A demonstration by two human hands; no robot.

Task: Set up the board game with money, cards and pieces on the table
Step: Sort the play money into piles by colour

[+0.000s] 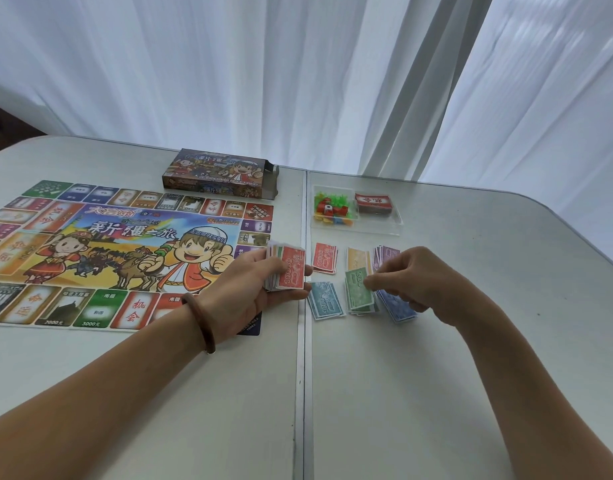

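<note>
Head view: my left hand (253,289) curls round the money stack (287,271). A red note is on top, and its long axis runs away from me, above the board (118,254) at its right edge. My right hand (414,282) pinches the green note (357,291) between thumb and forefinger, and the note lies the same way. Bare table (419,393) opens toward me and to the right.

Left hand (249,289) holds money stack (287,270), red 10000 on top, at game board (107,244) right edge. Right hand (412,278) pinches green note (357,287) atop its pile. Red pile (325,258), teal pile (326,301), blue pile (398,308) alongside. Clear tray (395,225) behind holds pieces (332,211) and card deck (373,203).
</note>
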